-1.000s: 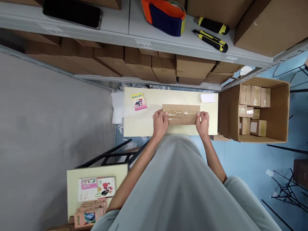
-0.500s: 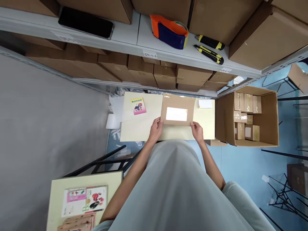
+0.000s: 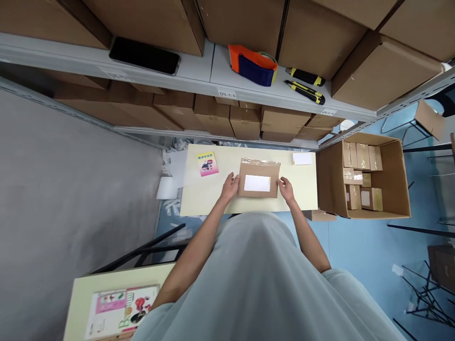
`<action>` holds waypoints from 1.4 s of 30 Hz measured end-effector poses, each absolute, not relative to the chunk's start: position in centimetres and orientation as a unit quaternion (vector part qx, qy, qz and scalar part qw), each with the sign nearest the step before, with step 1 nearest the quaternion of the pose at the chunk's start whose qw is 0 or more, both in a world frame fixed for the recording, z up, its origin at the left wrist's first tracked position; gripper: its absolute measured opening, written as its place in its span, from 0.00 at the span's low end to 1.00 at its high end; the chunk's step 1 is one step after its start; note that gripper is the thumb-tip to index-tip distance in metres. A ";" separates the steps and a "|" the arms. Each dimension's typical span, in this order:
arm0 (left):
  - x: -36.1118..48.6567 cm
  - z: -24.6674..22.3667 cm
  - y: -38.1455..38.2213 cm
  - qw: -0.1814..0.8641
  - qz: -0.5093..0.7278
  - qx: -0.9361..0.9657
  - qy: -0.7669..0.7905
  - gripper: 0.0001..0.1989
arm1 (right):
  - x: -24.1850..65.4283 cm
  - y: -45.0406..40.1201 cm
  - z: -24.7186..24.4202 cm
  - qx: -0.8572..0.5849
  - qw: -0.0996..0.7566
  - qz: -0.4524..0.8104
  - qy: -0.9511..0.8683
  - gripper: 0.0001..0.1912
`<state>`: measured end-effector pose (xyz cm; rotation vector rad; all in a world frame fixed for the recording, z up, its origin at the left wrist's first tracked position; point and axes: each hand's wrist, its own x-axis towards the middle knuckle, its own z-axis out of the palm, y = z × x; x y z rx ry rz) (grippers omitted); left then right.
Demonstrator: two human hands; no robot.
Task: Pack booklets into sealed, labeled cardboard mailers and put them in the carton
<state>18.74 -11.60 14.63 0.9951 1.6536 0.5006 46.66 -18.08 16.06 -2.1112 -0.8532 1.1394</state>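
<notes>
A flat brown cardboard parcel [image 3: 259,167] lies on the pale yellow table [image 3: 209,199], with a white label [image 3: 257,183] on its face and shiny clear tape along its far edge. Beside its left edge is my left hand [image 3: 229,187], thumb and fingers apart, at or just off the cardboard. My right hand [image 3: 286,190] is at the opposite edge, also open, its fingertips close to the corner. Whether either hand still touches the parcel is hard to see. A colourful booklet [image 3: 207,164] lies to the left, and a small stack of white labels [image 3: 302,158] to the right.
A large open carton [image 3: 330,182] holding several small taped boxes stands right of the table. Overhead, a shelf [image 3: 199,76] carries cartons, a phone [image 3: 145,56], a tape dispenser [image 3: 253,66] and two utility knives [image 3: 305,84]. Books [image 3: 121,308] lie on a side table at lower left.
The parcel, earlier gripped at both sides and tilted up, now lies flat on the table. Both hands have loosened and their fingers have spread. The view has tilted slightly upward.
</notes>
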 end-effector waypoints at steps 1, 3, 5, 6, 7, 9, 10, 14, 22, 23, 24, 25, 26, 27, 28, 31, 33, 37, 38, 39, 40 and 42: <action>18.8 15.0 -10.8 0.543 0.214 0.422 0.694 0.33 | 46.8 -17.3 16.4 -0.789 0.299 0.433 -0.317 0.31; 19.0 16.0 -9.9 0.544 0.220 0.428 0.687 0.32 | 46.9 -16.2 17.3 -0.783 0.303 0.443 -0.315 0.33; 18.9 17.2 -9.7 0.546 0.230 0.439 0.676 0.32 | 46.9 -15.9 18.5 -0.778 0.313 0.445 -0.314 0.36; 18.8 17.9 -9.8 0.547 0.240 0.446 0.667 0.32 | 46.8 -16.1 19.3 -0.775 0.323 0.442 -0.317 0.37; 18.7 18.7 -10.2 0.548 0.253 0.454 0.655 0.32 | 46.8 -16.5 20.1 -0.769 0.338 0.437 -0.320 0.39; 18.3 20.2 -11.1 0.547 0.284 0.468 0.633 0.33 | 46.6 -17.6 21.7 -0.756 0.372 0.425 -0.331 0.41; 18.0 20.9 -11.5 0.543 0.297 0.472 0.628 0.33 | 46.5 -18.2 22.5 -0.750 0.385 0.420 -0.336 0.42; 17.3 22.5 -13.2 0.517 0.316 0.474 0.639 0.33 | 45.8 -20.2 24.0 -0.750 0.397 0.394 -0.353 0.39; 17.0 19.1 -13.8 0.555 0.237 0.440 0.665 0.30 | 44.7 -20.5 20.6 -0.764 0.345 0.424 -0.344 0.36; 16.9 18.7 -13.9 0.563 0.235 0.435 0.663 0.30 | 44.8 -20.4 20.3 -0.762 0.337 0.432 -0.345 0.35; 16.7 18.4 -13.9 0.571 0.237 0.431 0.658 0.31 | 44.8 -20.5 20.2 -0.761 0.339 0.438 -0.339 0.34; 16.5 18.1 -14.0 0.578 0.243 0.428 0.651 0.32 | 45.0 -20.6 20.0 -0.763 0.348 0.438 -0.325 0.34; 16.1 17.8 -14.1 0.583 0.251 0.425 0.645 0.32 | 45.1 -20.7 19.9 -0.770 0.364 0.428 -0.303 0.33; 15.7 17.6 -14.2 0.585 0.261 0.421 0.642 0.33 | 45.2 -21.0 19.8 -0.782 0.379 0.410 -0.277 0.31; 15.3 17.3 -14.4 0.582 0.268 0.418 0.643 0.33 | 45.2 -21.4 19.7 -0.797 0.388 0.387 -0.255 0.31; 14.1 16.3 -15.1 0.579 0.195 0.451 0.650 0.34 | 44.5 -22.7 18.9 -0.802 0.335 0.403 -0.287 0.27; 13.7 15.7 -16.0 0.604 0.099 0.486 0.623 0.32 | 43.1 -23.5 18.1 -0.745 0.253 0.505 -0.354 0.23; 14.2 15.6 -18.3 0.681 -0.022 0.526 0.508 0.19 | 39.5 -24.2 16.4 -0.566 0.067 0.687 -0.450 0.16; 14.4 15.7 -18.9 0.691 -0.041 0.537 0.482 0.17 | 38.8 -24.2 16.1 -0.534 0.029 0.706 -0.464 0.15; 14.6 15.9 -19.3 0.696 -0.056 0.548 0.461 0.16 | 38.3 -24.1 15.8 -0.512 0.002 0.717 -0.473 0.14; 14.7 16.1 -19.6 0.697 -0.067 0.558 0.446 0.15 | 38.0 -24.0 15.6 -0.504 -0.012 0.720 -0.477 0.14; 14.6 16.4 -20.0 0.696 -0.084 0.573 0.425 0.16 | 37.7 -23.9 15.5 -0.499 -0.029 0.723 -0.477 0.13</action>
